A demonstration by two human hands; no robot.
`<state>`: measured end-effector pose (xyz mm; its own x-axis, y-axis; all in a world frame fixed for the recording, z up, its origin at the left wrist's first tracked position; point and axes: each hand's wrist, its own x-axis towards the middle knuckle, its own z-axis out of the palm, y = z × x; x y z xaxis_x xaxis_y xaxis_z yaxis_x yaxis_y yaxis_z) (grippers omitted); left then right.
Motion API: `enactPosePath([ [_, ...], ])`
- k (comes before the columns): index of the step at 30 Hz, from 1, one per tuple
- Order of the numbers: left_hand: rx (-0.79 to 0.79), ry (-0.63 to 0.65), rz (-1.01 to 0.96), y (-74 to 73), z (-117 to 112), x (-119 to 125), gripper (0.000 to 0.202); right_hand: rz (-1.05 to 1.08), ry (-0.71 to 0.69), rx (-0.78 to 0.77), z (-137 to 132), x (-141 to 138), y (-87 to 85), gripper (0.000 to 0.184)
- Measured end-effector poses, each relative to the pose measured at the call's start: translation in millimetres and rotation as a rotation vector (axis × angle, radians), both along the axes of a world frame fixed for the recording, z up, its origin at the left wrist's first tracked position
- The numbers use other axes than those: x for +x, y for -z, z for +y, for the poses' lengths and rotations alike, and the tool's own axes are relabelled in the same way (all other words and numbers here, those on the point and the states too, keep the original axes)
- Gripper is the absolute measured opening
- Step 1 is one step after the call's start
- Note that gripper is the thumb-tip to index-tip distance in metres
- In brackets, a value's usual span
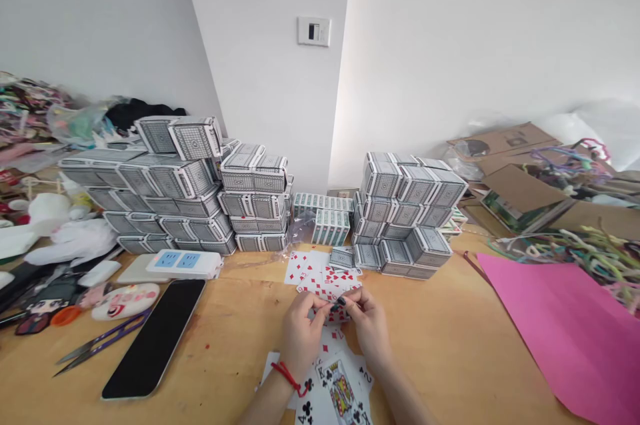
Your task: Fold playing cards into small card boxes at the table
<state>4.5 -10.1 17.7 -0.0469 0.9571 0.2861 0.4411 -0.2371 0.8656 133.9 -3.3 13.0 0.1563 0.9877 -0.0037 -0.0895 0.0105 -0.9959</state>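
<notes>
Card blocks (pixel 195 139) stood assembled and stacked; loose cards (pixel 340 393) lay unfolded. Left hand (pixel 303 323) and right hand (pixel 369 323) jointly pinched apparently 1 card (pixel 338 315).

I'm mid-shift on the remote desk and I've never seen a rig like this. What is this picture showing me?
There's no machine, just a person's bare left hand and right hand, seen by one head-worn camera looking forward and down. The hands meet with fingers pinched, apparently on a card; they hide too much to be certain.

Loose playing cards lie around them on a wooden table. Patterned blocks stand stacked left and right. A phone and scissors lie left, a pink sheet right.
</notes>
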Motion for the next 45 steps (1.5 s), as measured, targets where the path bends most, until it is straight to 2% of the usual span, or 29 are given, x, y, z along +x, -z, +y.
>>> enactPosePath([
  [6,-0.107,0.026,-0.141,-1.4,1.4,2.9,0.014,-0.040,0.001,-0.010,-0.2,-2.6,-2.7,0.028],
  [11,-0.124,0.035,-0.104,-1.4,-0.3,4.2,0.013,-0.079,-0.063,0.013,-1.1,-3.9,-0.9,0.026],
  [14,-0.091,0.040,-0.080,-1.5,-0.8,5.1,0.014,-0.080,-0.025,0.004,-1.2,-4.6,1.4,0.027],
  [20,-0.032,0.098,-0.064,3.4,0.5,5.3,0.028,-0.058,0.089,-0.006,0.8,-3.2,2.5,0.030],
  [24,-0.034,0.117,-0.063,6.3,0.4,4.7,0.037,-0.037,0.084,-0.027,1.1,-3.0,0.0,0.028],
  [33,-0.085,0.013,-0.084,-2.6,-1.6,4.8,0.016,-0.179,-0.006,0.036,-1.5,-7.2,11.4,0.021],
  [37,-0.098,0.022,-0.085,-0.4,-0.4,3.7,0.023,-0.241,0.002,0.065,-1.0,-4.3,12.1,0.021],
  [42,-0.111,0.056,-0.111,2.6,0.7,1.8,0.036,-0.222,0.010,0.066,0.4,-1.9,11.2,0.021],
  [45,-0.116,0.075,-0.122,3.3,1.0,1.8,0.038,-0.220,0.004,0.045,0.9,-2.7,12.1,0.021],
])
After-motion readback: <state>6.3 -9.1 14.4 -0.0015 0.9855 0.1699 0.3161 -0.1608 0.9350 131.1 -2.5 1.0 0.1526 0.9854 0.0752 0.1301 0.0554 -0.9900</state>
